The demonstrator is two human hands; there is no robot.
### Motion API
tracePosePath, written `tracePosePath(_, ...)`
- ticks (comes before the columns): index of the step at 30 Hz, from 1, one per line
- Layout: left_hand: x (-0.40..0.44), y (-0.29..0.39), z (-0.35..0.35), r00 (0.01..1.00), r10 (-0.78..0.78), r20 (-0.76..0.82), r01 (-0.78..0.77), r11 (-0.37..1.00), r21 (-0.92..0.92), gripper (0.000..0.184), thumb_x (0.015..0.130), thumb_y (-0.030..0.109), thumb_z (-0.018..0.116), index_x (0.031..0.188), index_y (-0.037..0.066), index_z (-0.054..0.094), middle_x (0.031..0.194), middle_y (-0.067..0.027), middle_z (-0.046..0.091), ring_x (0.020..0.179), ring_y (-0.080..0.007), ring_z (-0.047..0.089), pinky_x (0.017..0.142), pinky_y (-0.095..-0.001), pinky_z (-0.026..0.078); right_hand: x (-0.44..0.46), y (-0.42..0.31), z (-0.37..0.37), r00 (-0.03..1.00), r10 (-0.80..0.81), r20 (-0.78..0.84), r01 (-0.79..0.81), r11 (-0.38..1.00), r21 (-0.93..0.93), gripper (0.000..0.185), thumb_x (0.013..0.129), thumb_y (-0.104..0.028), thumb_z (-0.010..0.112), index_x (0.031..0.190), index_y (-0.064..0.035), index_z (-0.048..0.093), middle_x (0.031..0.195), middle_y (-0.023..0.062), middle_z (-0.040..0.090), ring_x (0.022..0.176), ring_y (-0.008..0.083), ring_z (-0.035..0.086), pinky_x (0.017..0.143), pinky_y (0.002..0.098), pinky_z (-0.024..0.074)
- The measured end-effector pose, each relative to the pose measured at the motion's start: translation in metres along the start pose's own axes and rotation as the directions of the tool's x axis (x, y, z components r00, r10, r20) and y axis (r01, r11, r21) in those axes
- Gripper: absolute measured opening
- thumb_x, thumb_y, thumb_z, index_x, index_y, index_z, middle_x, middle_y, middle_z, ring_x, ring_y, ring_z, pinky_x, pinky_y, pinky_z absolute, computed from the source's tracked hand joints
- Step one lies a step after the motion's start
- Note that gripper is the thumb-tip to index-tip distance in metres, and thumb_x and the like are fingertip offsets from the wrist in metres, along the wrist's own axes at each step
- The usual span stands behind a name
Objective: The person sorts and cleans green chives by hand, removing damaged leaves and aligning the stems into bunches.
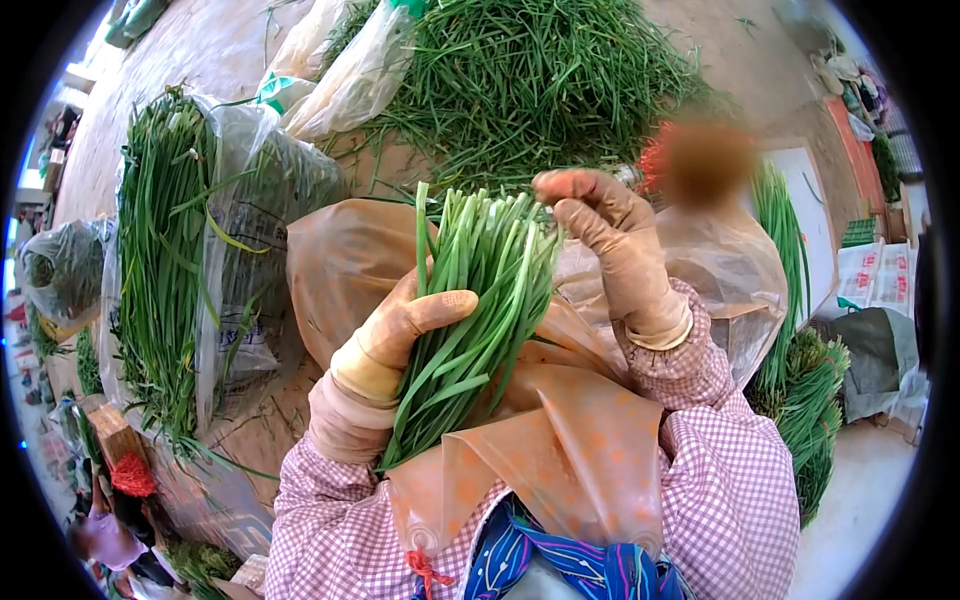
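Observation:
A thick bunch of long green stalks (480,290) stands over my lap, its pale cut ends up and its leaves hanging toward my body. My gloved left hand (405,325) is wrapped round its left side, thumb across the front. At the upper right of the bunch, my gloved right hand (610,225) is raised with thumb and forefinger brought together beside the cut ends. Whether a thin stalk lies between those fingertips is too small to tell. An orange-brown plastic apron (550,440) covers my lap beneath the bunch.
A large heap of loose green stalks (540,80) lies ahead. Plastic-wrapped stalks (165,270) stand at the left, with a clear bag (355,85) behind. Red ties (655,160) are beyond my right hand. More bundles (810,400) lie at the right. A person (110,540) is at the lower left.

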State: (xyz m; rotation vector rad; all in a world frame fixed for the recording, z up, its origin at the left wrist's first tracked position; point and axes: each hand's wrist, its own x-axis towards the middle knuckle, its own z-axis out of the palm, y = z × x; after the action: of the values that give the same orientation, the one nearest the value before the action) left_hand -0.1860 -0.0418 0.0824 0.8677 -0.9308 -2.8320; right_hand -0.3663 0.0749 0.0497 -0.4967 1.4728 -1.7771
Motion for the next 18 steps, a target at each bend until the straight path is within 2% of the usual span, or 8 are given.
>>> tracePosePath(2,0.006,-0.002,-0.009,0.999,0.019,0.036,-0.021,0.998,0.051,0.063,0.081,0.019,0.064,0.137,0.001,0.042,0.121,-0.0104,0.059,0.104,-0.0182,0.060,0.092,-0.0312,0.049,-0.001,-0.005,0.002,0.996,-0.082,-0.031,0.080,0.996,-0.049,0.017,0.088,-0.006,0.066,0.104,-0.0008,0.066,0.105,0.0071,0.065,0.098,0.0144,0.060,0.089,0.0269,0.0466)
tracePosePath(3,0.008,-0.003,-0.013,0.997,0.035,0.073,-0.042,0.994,0.100,0.061,0.082,0.015,0.063,0.138,0.002,0.041,0.121,-0.0091,0.059,0.105,-0.0176,0.059,0.091,-0.0297,0.048,0.000,-0.007,0.003,0.948,-0.313,0.060,0.318,0.925,-0.207,0.015,0.088,-0.007,0.066,0.103,-0.0019,0.066,0.105,0.0076,0.065,0.100,0.0162,0.060,0.089,0.0284,0.0467)
tracePosePath(4,0.008,-0.004,-0.013,0.997,0.033,0.070,-0.039,0.994,0.099,0.061,0.082,0.015,0.063,0.138,0.002,0.041,0.121,-0.0091,0.059,0.105,-0.0176,0.059,0.091,-0.0297,0.048,0.001,-0.010,0.004,0.843,-0.506,0.183,0.537,0.775,-0.332,0.014,0.088,-0.007,0.067,0.101,-0.0030,0.066,0.104,0.0080,0.064,0.101,0.0180,0.060,0.089,0.0298,0.0467)
tracePosePath(6,0.008,-0.007,-0.012,0.997,0.059,0.046,-0.063,0.995,0.078,0.058,0.083,0.013,0.061,0.137,0.002,0.042,0.120,-0.0091,0.059,0.103,-0.0177,0.060,0.090,-0.0305,0.048,0.003,-0.016,0.009,0.823,-0.509,0.252,0.568,0.728,-0.385,0.016,0.085,-0.009,0.069,0.099,-0.0043,0.066,0.101,0.0099,0.063,0.102,0.0227,0.060,0.089,0.0323,0.0469)
tracePosePath(8,0.004,-0.008,-0.011,0.998,0.069,0.009,-0.069,0.995,0.066,0.057,0.083,0.013,0.061,0.136,0.002,0.043,0.119,-0.0092,0.060,0.102,-0.0182,0.060,0.090,-0.0312,0.049,0.005,-0.015,0.009,0.824,-0.372,0.426,0.566,0.546,-0.617,0.019,0.085,-0.012,0.070,0.099,-0.0015,0.066,0.111,0.0150,0.061,0.105,0.0243,0.058,0.092,0.0352,0.0447)
tracePosePath(10,0.001,-0.009,-0.013,0.996,0.082,-0.028,-0.081,0.995,0.054,0.056,0.083,0.013,0.060,0.135,0.002,0.044,0.118,-0.0094,0.060,0.102,-0.0187,0.061,0.090,-0.0319,0.049,0.004,-0.006,0.010,0.845,-0.346,0.407,0.534,0.578,-0.617,0.020,0.083,-0.010,0.072,0.099,-0.0009,0.064,0.109,0.0159,0.061,0.105,0.0260,0.058,0.092,0.0362,0.0442)
tracePosePath(13,0.000,-0.020,-0.024,0.991,0.076,-0.109,-0.092,0.985,-0.148,0.056,0.082,0.015,0.061,0.134,0.002,0.045,0.124,-0.0126,0.059,0.107,-0.0228,0.060,0.094,-0.0360,0.049,0.000,0.004,0.007,0.869,-0.357,0.342,0.481,0.769,-0.420,0.017,0.084,-0.006,0.070,0.100,-0.0019,0.063,0.110,0.0118,0.061,0.109,0.0236,0.057,0.095,0.0358,0.0424)
tracePosePath(18,0.004,-0.023,-0.027,0.989,0.142,-0.038,-0.146,0.974,-0.170,0.059,0.081,0.015,0.063,0.135,0.002,0.044,0.128,-0.0138,0.057,0.112,-0.0243,0.058,0.098,-0.0380,0.047,-0.005,0.017,0.007,0.919,-0.343,0.195,0.381,0.900,-0.210,0.013,0.086,-0.005,0.068,0.098,-0.0027,0.064,0.108,0.0077,0.061,0.104,0.0184,0.057,0.093,0.0316,0.0440)
